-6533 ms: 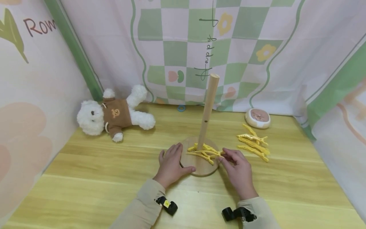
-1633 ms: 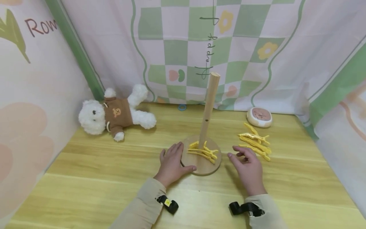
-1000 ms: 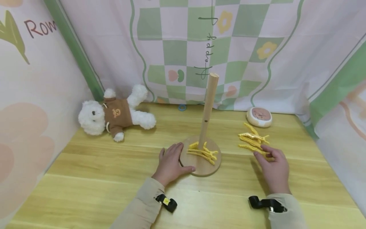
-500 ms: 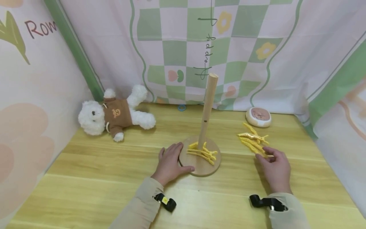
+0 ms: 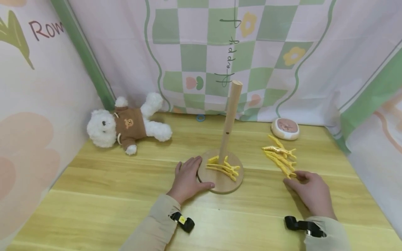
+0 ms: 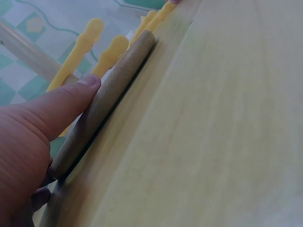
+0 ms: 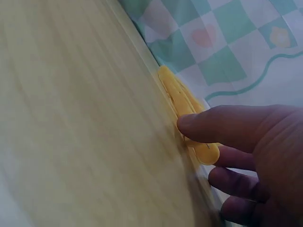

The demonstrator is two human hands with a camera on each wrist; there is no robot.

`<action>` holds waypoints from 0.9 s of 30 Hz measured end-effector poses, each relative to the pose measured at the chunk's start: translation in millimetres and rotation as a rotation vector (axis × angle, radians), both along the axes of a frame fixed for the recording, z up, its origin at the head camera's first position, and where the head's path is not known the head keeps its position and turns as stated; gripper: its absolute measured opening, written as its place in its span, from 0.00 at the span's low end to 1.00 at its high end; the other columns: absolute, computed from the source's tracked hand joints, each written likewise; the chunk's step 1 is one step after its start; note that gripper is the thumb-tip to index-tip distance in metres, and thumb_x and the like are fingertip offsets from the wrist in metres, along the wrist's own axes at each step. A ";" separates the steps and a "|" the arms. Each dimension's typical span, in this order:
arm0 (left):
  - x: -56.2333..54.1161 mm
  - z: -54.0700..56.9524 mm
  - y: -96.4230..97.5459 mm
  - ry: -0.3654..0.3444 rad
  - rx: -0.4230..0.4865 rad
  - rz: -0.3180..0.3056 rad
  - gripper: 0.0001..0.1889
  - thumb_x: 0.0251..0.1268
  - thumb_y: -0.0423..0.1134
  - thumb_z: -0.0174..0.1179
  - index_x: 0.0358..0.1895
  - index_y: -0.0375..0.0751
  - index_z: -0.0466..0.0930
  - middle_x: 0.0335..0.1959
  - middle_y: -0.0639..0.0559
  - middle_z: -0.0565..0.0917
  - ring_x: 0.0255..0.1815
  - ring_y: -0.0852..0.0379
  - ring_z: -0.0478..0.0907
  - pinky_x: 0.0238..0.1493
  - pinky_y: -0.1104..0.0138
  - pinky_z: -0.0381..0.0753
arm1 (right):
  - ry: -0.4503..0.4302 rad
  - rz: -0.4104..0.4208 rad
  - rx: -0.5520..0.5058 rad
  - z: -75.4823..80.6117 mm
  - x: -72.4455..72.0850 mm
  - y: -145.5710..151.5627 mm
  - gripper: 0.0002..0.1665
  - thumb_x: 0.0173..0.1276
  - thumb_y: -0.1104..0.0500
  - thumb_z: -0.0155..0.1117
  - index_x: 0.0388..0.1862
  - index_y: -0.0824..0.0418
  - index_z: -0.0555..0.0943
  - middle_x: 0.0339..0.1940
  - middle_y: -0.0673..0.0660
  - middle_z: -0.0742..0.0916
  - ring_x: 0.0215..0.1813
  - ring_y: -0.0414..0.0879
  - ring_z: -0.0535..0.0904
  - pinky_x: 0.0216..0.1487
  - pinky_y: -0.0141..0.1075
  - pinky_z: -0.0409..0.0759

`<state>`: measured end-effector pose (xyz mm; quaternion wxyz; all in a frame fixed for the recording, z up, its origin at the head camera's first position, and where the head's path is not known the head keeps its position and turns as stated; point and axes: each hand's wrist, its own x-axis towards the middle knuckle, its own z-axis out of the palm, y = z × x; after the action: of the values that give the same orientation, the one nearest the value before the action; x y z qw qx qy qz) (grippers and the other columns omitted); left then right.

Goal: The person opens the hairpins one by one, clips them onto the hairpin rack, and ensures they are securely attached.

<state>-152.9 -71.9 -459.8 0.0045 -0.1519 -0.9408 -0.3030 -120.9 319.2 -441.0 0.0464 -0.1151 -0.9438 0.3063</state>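
Note:
A wooden stand with a round base (image 5: 220, 185) and an upright dowel (image 5: 230, 115) stands mid-table. My left hand (image 5: 186, 179) holds the base at its left rim, thumb along the front edge; the left wrist view shows the thumb (image 6: 66, 101) against the rim. Several slim yellow clips (image 5: 222, 168), forked at one end, lie on the base around the dowel's foot. To the right, my right hand (image 5: 311, 190) pinches the near end of another yellow clip (image 7: 182, 101) between thumb and fingers. It lies beside a small pile of similar clips (image 5: 279, 151).
A white plush toy (image 5: 128, 122) in a brown shirt lies at the back left. Behind the pile sits a small white and pink device (image 5: 285, 128). A blue ring (image 5: 200, 118) lies by the rear edge, against the checked curtain (image 5: 220, 52).
My right hand let go of a clip on the base and moved right to the pile. It took hold of another clip and drew it nearer. My left hand stayed on the base.

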 end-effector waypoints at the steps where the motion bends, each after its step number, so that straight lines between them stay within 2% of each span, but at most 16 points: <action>1: 0.2 0.4 0.3 -0.001 -0.003 0.000 0.56 0.47 0.69 0.72 0.76 0.39 0.62 0.77 0.47 0.65 0.77 0.48 0.59 0.75 0.39 0.43 | 0.002 -0.001 -0.001 0.5 0.9 0.1 0.42 0.64 0.38 0.70 0.61 0.71 0.78 0.58 0.75 0.81 0.58 0.71 0.75 0.55 0.63 0.70; 3: 0.4 0.6 0.6 -0.003 -0.008 -0.002 0.56 0.48 0.69 0.71 0.76 0.39 0.62 0.77 0.47 0.65 0.78 0.48 0.59 0.75 0.39 0.44 | 0.014 -0.014 -0.013 0.0 2.5 -0.5 0.40 0.64 0.39 0.71 0.61 0.69 0.79 0.55 0.72 0.84 0.52 0.64 0.80 0.51 0.56 0.74; 5: 0.5 -0.1 0.8 -0.003 -0.011 -0.003 0.56 0.48 0.69 0.71 0.76 0.39 0.62 0.77 0.47 0.65 0.78 0.48 0.58 0.75 0.39 0.44 | 0.053 -0.032 -0.041 -1.1 4.2 -3.4 0.38 0.64 0.41 0.72 0.60 0.67 0.80 0.52 0.69 0.86 0.44 0.48 0.83 0.47 0.43 0.76; 7: 0.5 -1.0 0.8 -0.004 -0.014 -0.004 0.56 0.48 0.69 0.71 0.76 0.39 0.62 0.77 0.48 0.65 0.78 0.48 0.58 0.75 0.40 0.44 | 0.105 -0.054 -0.078 -3.1 4.2 -7.3 0.35 0.63 0.43 0.74 0.59 0.66 0.81 0.44 0.62 0.89 0.36 0.34 0.80 0.39 0.30 0.75; 9: 0.4 -1.4 0.7 0.000 -0.010 -0.004 0.56 0.48 0.69 0.71 0.76 0.39 0.62 0.77 0.47 0.65 0.77 0.48 0.59 0.75 0.39 0.44 | 0.157 -0.064 -0.131 -4.1 3.3 -12.8 0.33 0.62 0.46 0.76 0.57 0.66 0.82 0.38 0.52 0.90 0.32 0.26 0.76 0.33 0.23 0.72; 12: 0.3 -1.4 0.3 0.001 -0.010 -0.002 0.56 0.48 0.69 0.71 0.76 0.39 0.62 0.77 0.47 0.65 0.77 0.48 0.59 0.75 0.39 0.44 | 0.234 -0.073 -0.192 -3.3 0.8 -22.3 0.28 0.60 0.51 0.78 0.54 0.66 0.84 0.30 0.35 0.86 0.30 0.27 0.76 0.31 0.21 0.73; 15: 0.3 -1.4 -0.1 0.002 -0.011 -0.001 0.56 0.48 0.69 0.71 0.76 0.39 0.62 0.77 0.47 0.65 0.77 0.47 0.59 0.75 0.39 0.44 | 0.294 -0.075 -0.214 -1.8 0.0 -30.7 0.25 0.58 0.55 0.80 0.51 0.66 0.85 0.27 0.27 0.82 0.30 0.28 0.76 0.31 0.20 0.73; 19: 0.2 -0.9 -0.2 0.006 -0.002 -0.001 0.56 0.48 0.69 0.71 0.77 0.39 0.62 0.76 0.47 0.66 0.77 0.47 0.59 0.75 0.39 0.44 | 0.348 -0.061 -0.229 -0.3 -0.1 -39.6 0.21 0.56 0.59 0.81 0.47 0.65 0.87 0.27 0.28 0.82 0.29 0.30 0.75 0.31 0.19 0.72; 27: 0.4 -0.2 -0.4 0.010 0.005 -0.003 0.56 0.49 0.68 0.71 0.77 0.40 0.61 0.76 0.47 0.66 0.77 0.47 0.59 0.75 0.39 0.44 | 0.397 0.004 -0.259 1.2 0.4 -49.7 0.18 0.54 0.62 0.82 0.43 0.64 0.87 0.29 0.33 0.84 0.27 0.33 0.74 0.27 0.21 0.72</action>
<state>-152.6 -72.3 -460.0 0.0093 -0.1547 -0.9398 -0.3045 -120.5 269.5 -439.9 0.2153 -0.0558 -0.8692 0.4415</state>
